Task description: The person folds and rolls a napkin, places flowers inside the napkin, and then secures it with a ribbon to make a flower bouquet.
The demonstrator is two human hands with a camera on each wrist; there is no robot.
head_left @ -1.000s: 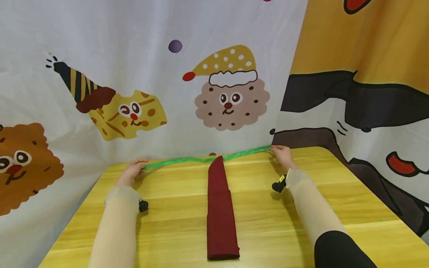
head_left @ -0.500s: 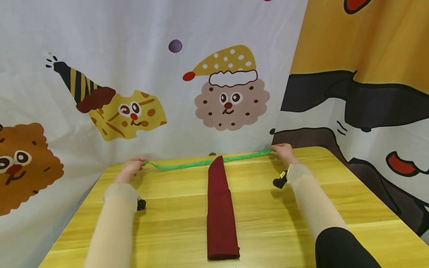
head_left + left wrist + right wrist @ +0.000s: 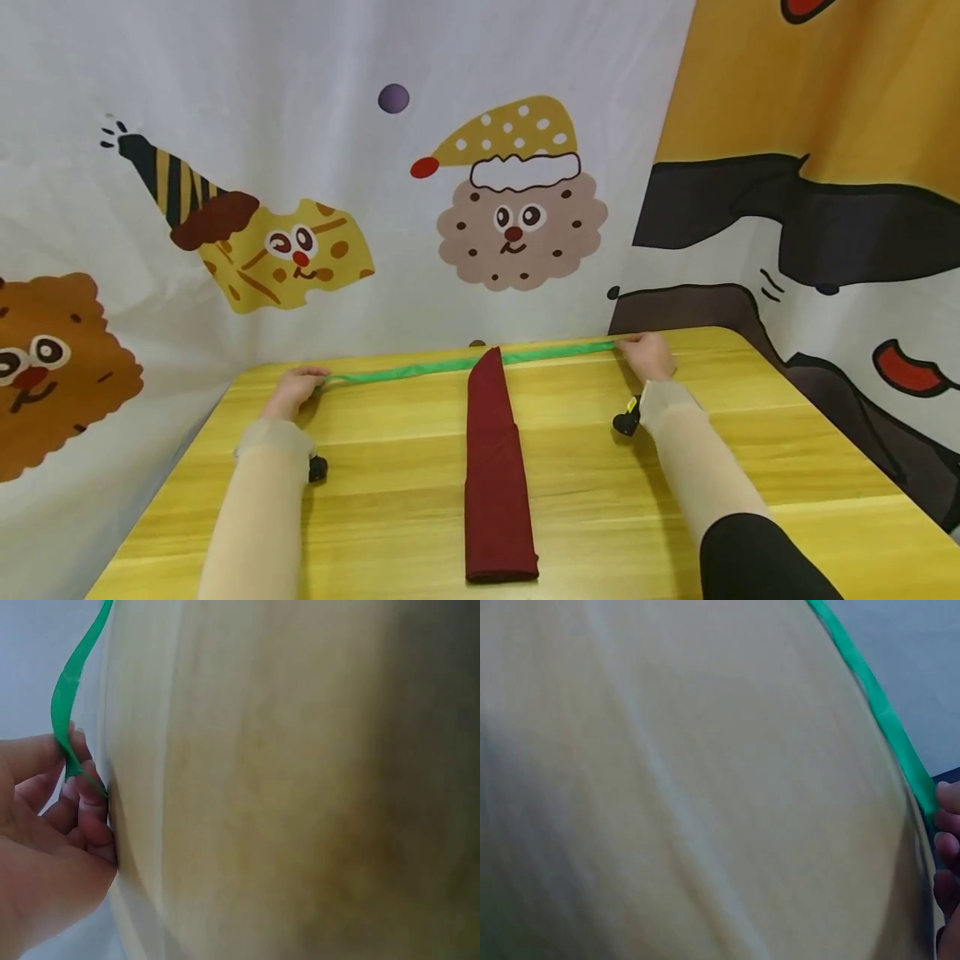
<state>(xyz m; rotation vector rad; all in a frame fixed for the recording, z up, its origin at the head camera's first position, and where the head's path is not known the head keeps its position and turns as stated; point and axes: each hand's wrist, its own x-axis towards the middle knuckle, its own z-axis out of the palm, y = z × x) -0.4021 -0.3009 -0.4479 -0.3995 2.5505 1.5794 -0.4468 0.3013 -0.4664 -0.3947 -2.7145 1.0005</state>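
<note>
A narrow green ribbon (image 3: pixel 420 369) stretches across the far part of the table, nearly straight. At its left end my left hand (image 3: pixel 295 390) pinches it between thumb and fingers; in the left wrist view the ribbon (image 3: pixel 66 694) twists and a short tail hangs past the fingertips. My right hand (image 3: pixel 649 356) pinches the other end, and in the right wrist view the ribbon (image 3: pixel 889 724) runs up from those fingers (image 3: pixel 948 847). Between the hands lies a long folded dark red cloth (image 3: pixel 497 483), lengthwise towards me. The cloth's pointed far end covers the ribbon's middle.
The wooden table (image 3: pixel 390 517) has rounded far corners. Close behind it hangs a white curtain (image 3: pixel 315 108) printed with cartoon figures, with an orange and black part (image 3: pixel 810 108) at the right. Small black wrist cameras (image 3: pixel 627 417) hang beneath both forearms.
The ribbon was sagging and curved; now it is straighter and lower. Both hands dipped towards the table, and the right hand shifted slightly to the right. The red cloth stayed put.
</note>
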